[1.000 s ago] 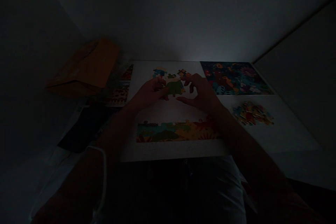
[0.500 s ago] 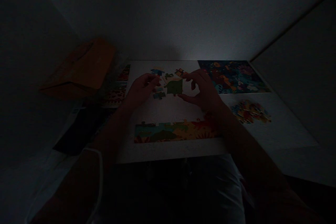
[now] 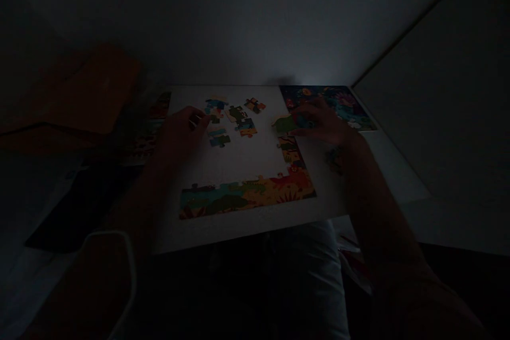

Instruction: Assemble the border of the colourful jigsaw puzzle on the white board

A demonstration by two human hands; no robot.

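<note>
- Right hand (image 3: 329, 123): thumb and fingers pinch the edge of a green puzzle piece (image 3: 282, 124). The piece lies just beyond the far end of the side column (image 3: 292, 155).
- Left hand (image 3: 182, 132): fingers curled, thumb reaching toward the fingertips, at the edge of a small green-marked piece (image 3: 215, 119). Whether it grips that piece cannot be told in this light.
- Joined pieces: a bottom strip (image 3: 239, 196) runs along the near part of the white table (image 3: 247, 159). The side column meets it at its right end, forming a corner.
- Loose pieces between the hands: a blue-topped piece (image 3: 216, 103), an orange-and-dark piece (image 3: 255, 105), a middle cluster (image 3: 241, 118) and a blue-green cluster (image 3: 219, 137).
- Far right of the table: a dark blue sea picture (image 3: 345, 103), partly behind the right hand.
- Beside the right wrist: a pile of pieces (image 3: 333, 159), largely hidden by the arm.
- Left side: an orange bag (image 3: 79, 98), further printed pictures (image 3: 148, 141) partly covered by the left arm, and a dark flat item (image 3: 69, 212), nature unclear.
- A white cord (image 3: 131, 260) lies across the left forearm.
- Lighting is dim; fine print detail is not legible.
</note>
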